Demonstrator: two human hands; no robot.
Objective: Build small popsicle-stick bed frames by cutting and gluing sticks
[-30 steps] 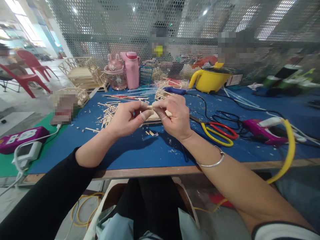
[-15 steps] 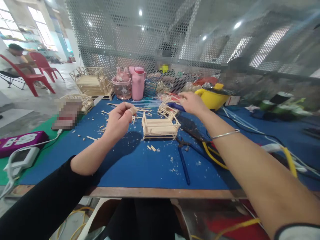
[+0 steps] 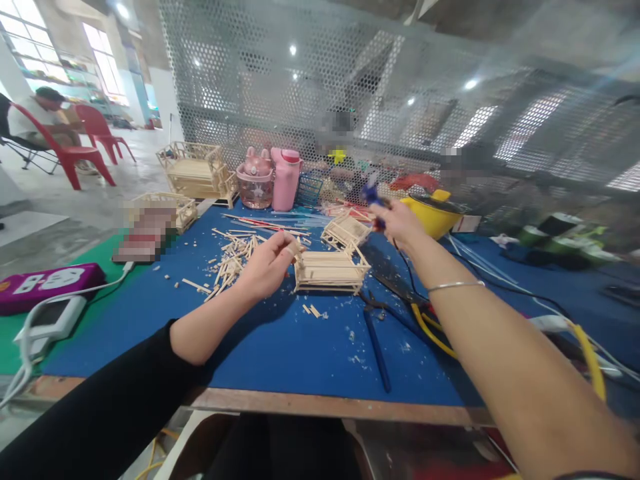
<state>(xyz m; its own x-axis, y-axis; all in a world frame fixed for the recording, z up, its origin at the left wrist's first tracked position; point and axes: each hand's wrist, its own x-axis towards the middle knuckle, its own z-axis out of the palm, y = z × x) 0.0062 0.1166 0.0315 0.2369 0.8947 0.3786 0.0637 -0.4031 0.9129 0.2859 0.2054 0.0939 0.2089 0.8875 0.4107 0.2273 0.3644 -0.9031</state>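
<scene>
Right hand [image 3: 404, 225] closed firmly around a blue tool [image 3: 371, 195], up in the air beyond and to the right of the small wooden bench [image 3: 330, 273]! Left hand [image 3: 267, 267], fingertips drawn in at the bench's left end; whether they pinch anything, I can't tell. The bench sits upright on the blue table [image 3: 260, 360], another wooden model [image 3: 346, 231] just behind, loose sticks [image 3: 231, 263] left, pliers [image 3: 377, 340] front right.

Pale stick model [image 3: 330, 272] upright; blue tool [image 3: 371, 195] raised.
</scene>
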